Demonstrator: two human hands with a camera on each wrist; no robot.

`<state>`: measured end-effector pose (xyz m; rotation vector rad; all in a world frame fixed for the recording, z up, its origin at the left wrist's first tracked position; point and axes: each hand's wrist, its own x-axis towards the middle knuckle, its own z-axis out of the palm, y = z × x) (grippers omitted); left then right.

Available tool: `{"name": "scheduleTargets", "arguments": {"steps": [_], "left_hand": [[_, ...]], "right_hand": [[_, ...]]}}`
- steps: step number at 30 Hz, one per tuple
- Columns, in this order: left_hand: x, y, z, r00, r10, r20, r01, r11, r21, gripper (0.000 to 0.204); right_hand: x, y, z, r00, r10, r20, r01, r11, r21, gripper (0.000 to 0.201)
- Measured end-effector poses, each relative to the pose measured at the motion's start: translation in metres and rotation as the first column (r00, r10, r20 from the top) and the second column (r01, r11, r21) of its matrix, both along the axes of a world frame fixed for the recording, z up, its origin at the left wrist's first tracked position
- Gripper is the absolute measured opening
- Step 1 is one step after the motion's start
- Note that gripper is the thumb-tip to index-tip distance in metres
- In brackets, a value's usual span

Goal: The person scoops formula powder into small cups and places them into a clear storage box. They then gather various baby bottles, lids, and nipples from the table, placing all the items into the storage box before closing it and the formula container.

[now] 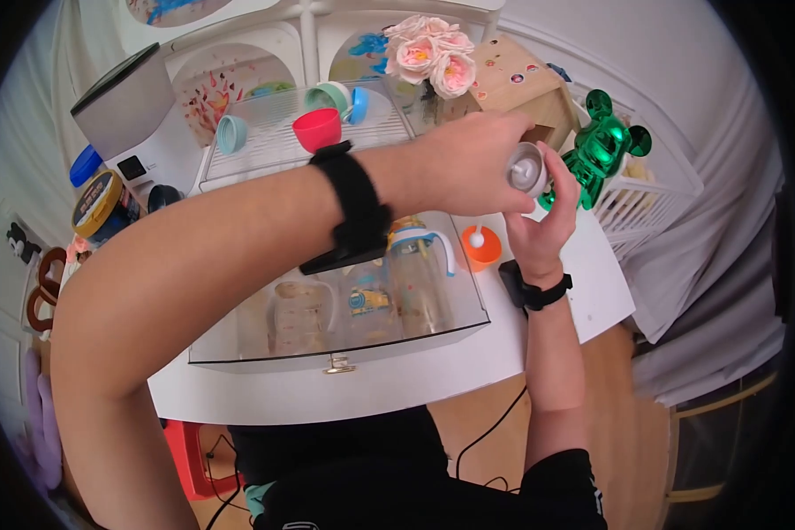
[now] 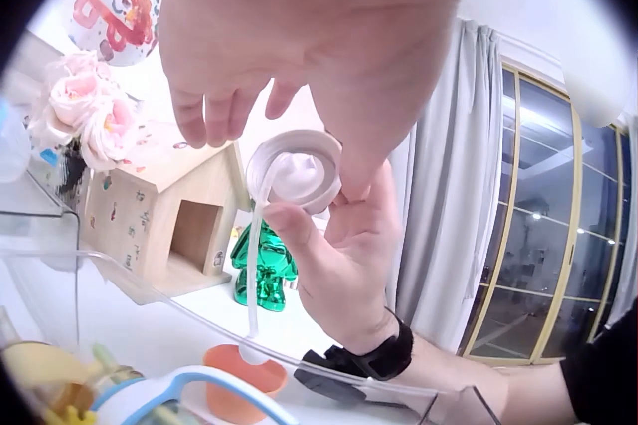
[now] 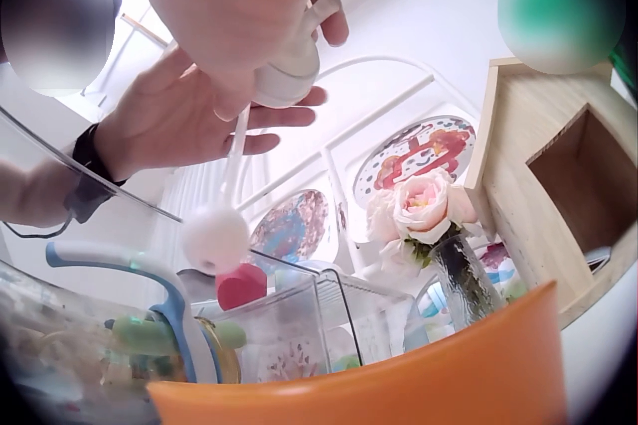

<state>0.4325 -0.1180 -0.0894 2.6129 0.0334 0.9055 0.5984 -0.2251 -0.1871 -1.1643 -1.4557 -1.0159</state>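
Note:
A pale grey straw lid (image 1: 527, 170) for a drinking bottle is in my right hand (image 1: 549, 216), pinched between thumb and fingers. Its hollow underside shows in the head and left wrist views. From it a thin straw (image 2: 252, 281) hangs down, ending in a white ball (image 3: 214, 240) over an orange cup (image 1: 484, 258). My left hand (image 1: 473, 163) reaches across close beside the lid. Its fingers (image 3: 261, 117) look extended in the right wrist view. The orange cup stands on the white table (image 1: 406, 375), right of a clear case.
Several bottles, one with a blue-and-white handle (image 1: 442, 243), lie inside the clear case (image 1: 340, 353). Pink and green cups sit on a rack behind. A wooden house (image 1: 512, 75), pink roses (image 1: 433, 53) and a shiny green bear figure (image 1: 602, 146) stand at the back right.

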Motion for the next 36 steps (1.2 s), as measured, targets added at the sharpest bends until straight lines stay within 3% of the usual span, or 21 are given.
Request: {"name": "scheduleTargets", "arguments": {"steps": [3,6,10,13,16,20,26,36], "left_hand": [[0.015,0.003,0.015,0.957,-0.095,-0.275,0.063,0.99,-0.126,0.065],[0.013,-0.001,0.029,0.938,-0.063,-0.342,0.043,0.997,-0.066,0.062],[-0.016,0.011,0.046,0.988,0.007,-0.153,-0.008,1.0,-0.006,0.059],[-0.055,0.027,0.065,0.991,0.095,-0.094,-0.09,0.994,0.055,0.056],[-0.106,0.024,0.087,0.955,0.159,-0.252,-0.186,0.979,-0.088,0.055],[-0.162,0.033,0.085,0.93,0.164,-0.329,-0.235,0.953,-0.19,0.06],[-0.228,0.033,0.073,0.853,0.296,-0.429,-0.421,0.877,-0.231,0.058],[-0.264,0.038,0.051,0.836,0.337,-0.433,-0.508,0.776,-0.375,0.064]], "right_hand": [[0.002,0.003,-0.002,0.998,0.059,0.017,-0.06,0.996,0.062,0.078],[-0.002,0.001,0.001,0.996,0.082,0.031,-0.083,0.995,0.054,0.082],[0.006,0.0,-0.001,0.993,0.103,-0.063,-0.099,0.993,0.071,0.084],[0.009,0.002,-0.005,0.988,0.048,-0.147,-0.045,0.999,0.024,0.066],[0.007,0.001,-0.008,0.983,-0.024,-0.18,0.017,0.999,-0.045,0.053],[0.004,0.002,-0.007,0.969,-0.004,-0.246,-0.021,0.995,-0.099,0.052],[0.004,0.006,-0.008,0.964,0.01,-0.266,-0.044,0.992,-0.122,0.05],[0.005,0.009,-0.011,0.955,-0.016,-0.297,-0.03,0.988,-0.149,0.047]]}}
